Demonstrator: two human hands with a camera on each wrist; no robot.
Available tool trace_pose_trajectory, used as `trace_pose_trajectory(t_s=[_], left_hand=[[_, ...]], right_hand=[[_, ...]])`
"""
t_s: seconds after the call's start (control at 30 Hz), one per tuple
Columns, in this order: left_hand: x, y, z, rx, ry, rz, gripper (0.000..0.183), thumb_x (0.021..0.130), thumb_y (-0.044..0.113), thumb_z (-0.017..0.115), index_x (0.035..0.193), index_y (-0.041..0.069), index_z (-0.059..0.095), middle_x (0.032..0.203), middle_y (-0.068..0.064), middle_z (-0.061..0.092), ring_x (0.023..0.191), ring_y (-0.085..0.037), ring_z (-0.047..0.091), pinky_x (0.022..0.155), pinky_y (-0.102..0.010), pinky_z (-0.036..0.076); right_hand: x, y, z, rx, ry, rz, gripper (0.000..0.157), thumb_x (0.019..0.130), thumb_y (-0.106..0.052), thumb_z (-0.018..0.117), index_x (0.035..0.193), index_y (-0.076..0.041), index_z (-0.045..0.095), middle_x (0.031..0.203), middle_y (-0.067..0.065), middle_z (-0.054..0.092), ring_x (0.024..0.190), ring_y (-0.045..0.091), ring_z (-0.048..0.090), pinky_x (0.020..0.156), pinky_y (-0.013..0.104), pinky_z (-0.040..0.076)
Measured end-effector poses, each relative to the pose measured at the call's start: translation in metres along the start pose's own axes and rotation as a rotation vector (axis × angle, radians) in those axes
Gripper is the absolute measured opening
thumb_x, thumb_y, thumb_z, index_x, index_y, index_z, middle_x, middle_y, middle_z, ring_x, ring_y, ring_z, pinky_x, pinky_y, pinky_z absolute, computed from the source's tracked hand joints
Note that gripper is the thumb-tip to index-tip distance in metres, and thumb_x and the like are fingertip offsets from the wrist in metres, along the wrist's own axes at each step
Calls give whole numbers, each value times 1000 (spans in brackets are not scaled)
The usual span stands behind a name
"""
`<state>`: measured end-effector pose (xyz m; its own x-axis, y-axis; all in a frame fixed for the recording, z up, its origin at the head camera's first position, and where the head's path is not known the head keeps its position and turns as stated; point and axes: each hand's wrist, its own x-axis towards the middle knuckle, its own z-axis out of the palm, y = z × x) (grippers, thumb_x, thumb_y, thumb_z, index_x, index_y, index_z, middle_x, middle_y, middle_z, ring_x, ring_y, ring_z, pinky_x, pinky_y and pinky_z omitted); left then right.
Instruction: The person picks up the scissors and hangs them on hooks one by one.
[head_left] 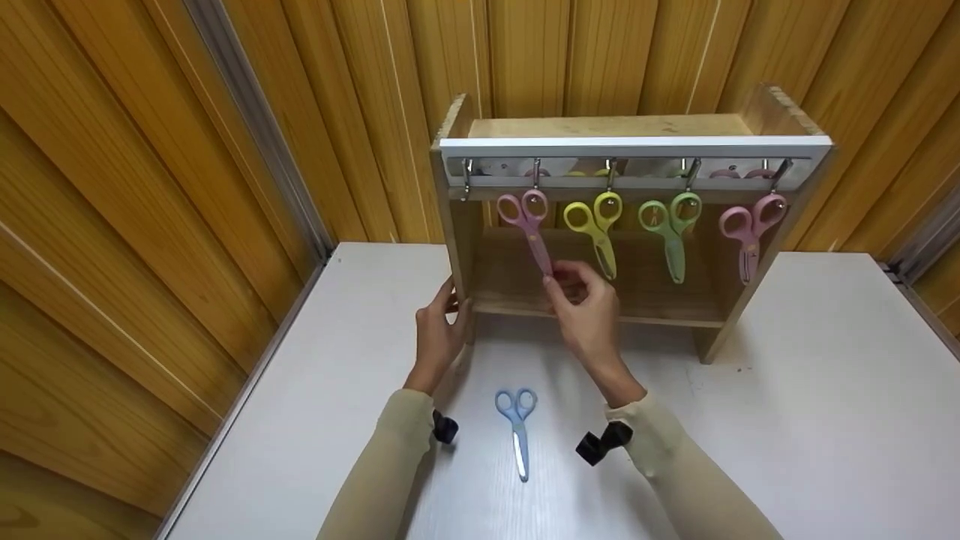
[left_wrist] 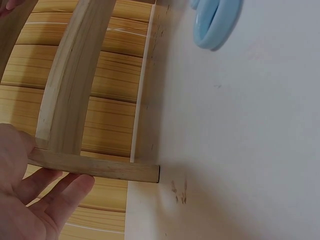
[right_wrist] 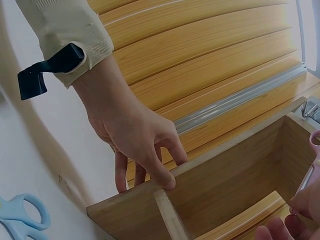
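My right hand (head_left: 589, 315) pinches the blade end of a pair of pink-purple scissors (head_left: 534, 234) between thumb and forefinger. The scissors hang by one handle loop from a metal hook on the rail (head_left: 630, 142). With my left hand (head_left: 436, 337) I grip the left side panel (left_wrist: 120, 169) of a wooden shelf (head_left: 592, 319), thumb on one face and fingers on the other. That grip also shows in the right wrist view. A pair of blue scissors (head_left: 517, 431) lies on the white table between my forearms, blades pointing towards me.
Yellow scissors (head_left: 600, 232), green scissors (head_left: 673, 236) and pink scissors (head_left: 748, 234) hang further right along the rail. Its leftmost hook (head_left: 466, 180) carries nothing. Wood-look panels (head_left: 360, 112) stand behind and left of the white table (head_left: 825, 420).
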<state>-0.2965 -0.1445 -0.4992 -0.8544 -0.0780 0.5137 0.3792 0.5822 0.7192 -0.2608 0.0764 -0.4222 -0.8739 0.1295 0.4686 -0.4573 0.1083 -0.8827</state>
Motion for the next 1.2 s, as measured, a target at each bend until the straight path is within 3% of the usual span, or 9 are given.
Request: trace_pose_trajectory(t_s=[0.17, 0.47, 0.7, 0.83, 1.03, 1.2], left_hand=[[0, 1, 1, -10, -2, -10, 53, 102, 12, 66, 152, 8, 50, 132, -11, 69, 104, -23, 73, 88, -39, 61], [-1, 1, 1, -27, -15, -29, 53, 101, 11, 66, 152, 10, 50, 134, -10, 67, 103, -24, 73, 90, -43, 60], [0, 1, 0, -4, 5, -9, 51, 100, 11, 67, 149, 7, 53, 126, -13, 71, 98, -24, 75, 89, -41, 61], [-1, 0, -1, -2, 17, 3, 49, 100, 10, 68, 147, 5, 55, 122, -15, 73, 96, -26, 75, 88, -41, 61], [-1, 0, -2, -18, 14, -5, 49, 100, 11, 68, 148, 6, 55, 124, -16, 72, 95, -26, 75, 88, -43, 61], [0, 0, -1, -19, 9, -16, 51, 100, 10, 68, 149, 7, 54, 126, -14, 71, 97, -25, 75, 87, -42, 61]], right_hand=[[-4, 1, -2, -101, -47, 13, 38, 94, -13, 77, 129, -3, 65, 106, 12, 72, 86, 24, 68, 69, 22, 57], [-24, 11, -5, -282, -175, 96, 76, 92, -19, 79, 154, -7, 36, 120, 19, 69, 91, 30, 71, 80, 48, 60], [-44, 18, -7, -398, -244, 109, 88, 91, -19, 80, 159, -9, 25, 124, 19, 67, 81, 24, 72, 74, 46, 61], [-59, 19, -5, -475, -316, 97, 93, 89, -18, 82, 161, -12, 24, 119, 16, 65, 81, 21, 68, 70, 40, 59], [-86, 19, 0, -634, -463, 31, 92, 87, -24, 84, 161, -16, 30, 108, 13, 61, 85, 23, 64, 60, 33, 52], [-104, 20, 1, -743, -553, -47, 88, 84, -28, 86, 157, -19, 38, 97, 9, 57, 74, 16, 53, 53, 31, 47]])
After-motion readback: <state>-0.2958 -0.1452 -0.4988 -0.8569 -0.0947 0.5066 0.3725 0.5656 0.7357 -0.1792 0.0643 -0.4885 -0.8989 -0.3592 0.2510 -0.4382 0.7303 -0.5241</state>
